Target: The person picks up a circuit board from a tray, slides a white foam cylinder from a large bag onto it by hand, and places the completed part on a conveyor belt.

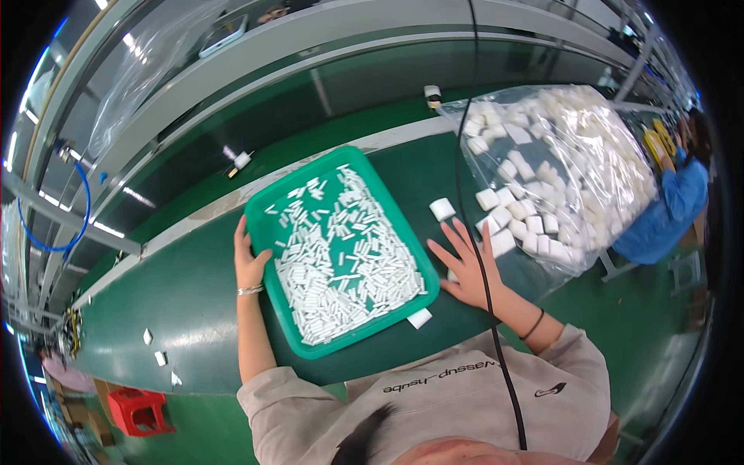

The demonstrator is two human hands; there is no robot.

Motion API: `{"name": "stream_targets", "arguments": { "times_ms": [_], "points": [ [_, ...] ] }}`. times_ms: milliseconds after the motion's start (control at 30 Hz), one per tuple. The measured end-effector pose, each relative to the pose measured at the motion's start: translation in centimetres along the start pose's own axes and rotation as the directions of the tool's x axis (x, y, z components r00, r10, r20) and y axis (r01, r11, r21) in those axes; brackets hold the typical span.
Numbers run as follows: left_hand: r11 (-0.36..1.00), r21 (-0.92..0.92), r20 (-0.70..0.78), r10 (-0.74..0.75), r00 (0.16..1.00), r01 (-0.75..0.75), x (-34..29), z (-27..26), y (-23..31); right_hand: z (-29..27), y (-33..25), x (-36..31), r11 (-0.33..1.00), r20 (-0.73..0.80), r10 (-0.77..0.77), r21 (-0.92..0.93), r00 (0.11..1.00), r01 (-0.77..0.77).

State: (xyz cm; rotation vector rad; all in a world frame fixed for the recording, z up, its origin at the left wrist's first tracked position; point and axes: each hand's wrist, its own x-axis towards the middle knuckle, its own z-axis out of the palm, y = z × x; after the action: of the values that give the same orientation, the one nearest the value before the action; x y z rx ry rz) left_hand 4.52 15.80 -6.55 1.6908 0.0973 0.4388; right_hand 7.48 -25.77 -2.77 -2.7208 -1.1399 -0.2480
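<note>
A green plastic tray [315,352] lies at a slant on the green work surface, strewn with many small white sticks [325,294], heaped thickest along its near side. My left hand [249,262] grips the tray's left rim, thumb over the edge and fingers along the outside. To the right of the tray, my right hand [468,270] rests with fingers spread among loose white blocks, holding nothing that I can see. One white block [442,209] sits just beyond its fingertips. Part of a white piece shows beside the palm. Another white piece [419,318] pokes out at the tray's near right corner.
A clear plastic bag [612,167] spills white blocks at the right. A black cable [460,155] hangs down across the view, passing over my right hand. Small white pieces [160,358] lie at the left. A red stool [138,411] stands on the floor; a person in blue [668,205] sits far right.
</note>
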Motion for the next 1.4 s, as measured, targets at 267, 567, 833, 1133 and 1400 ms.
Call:
{"name": "stream_targets", "arguments": {
  "times_ms": [267, 567, 833, 1133, 1400],
  "points": [
    [1.000, 0.011, -0.074, -0.017, 0.997, 0.018, -0.7, 0.6, -0.4, -0.5, 0.8, 1.8, 0.999, -0.174, 0.050, -0.013, 0.983, -0.053],
    [0.993, -0.116, -0.191, -0.040, 0.981, 0.018, -1.2, 0.5, 0.3, 2.4, -3.6, -3.7, 0.898, -0.281, -0.075, 0.397, 0.957, 0.187],
    [0.997, -0.067, -0.168, -0.045, 0.985, 0.035, -1.4, 0.9, 0.2, 3.2, -1.2, -1.9, 0.965, -0.134, 0.054, 0.263, 0.989, -0.017],
    [0.998, -0.010, -0.157, -0.062, 0.986, 0.061, -1.4, 1.2, 1.0, 1.2, 3.5, -0.3, 0.894, -0.308, 0.124, 0.448, 0.943, 0.029],
    [0.996, 0.071, -0.136, -0.044, 0.990, 0.054, -1.4, 1.5, 1.2, -0.1, 16.0, -4.9, 0.577, -0.205, 0.766, -0.198, 0.609, -0.792]
  ]
}}
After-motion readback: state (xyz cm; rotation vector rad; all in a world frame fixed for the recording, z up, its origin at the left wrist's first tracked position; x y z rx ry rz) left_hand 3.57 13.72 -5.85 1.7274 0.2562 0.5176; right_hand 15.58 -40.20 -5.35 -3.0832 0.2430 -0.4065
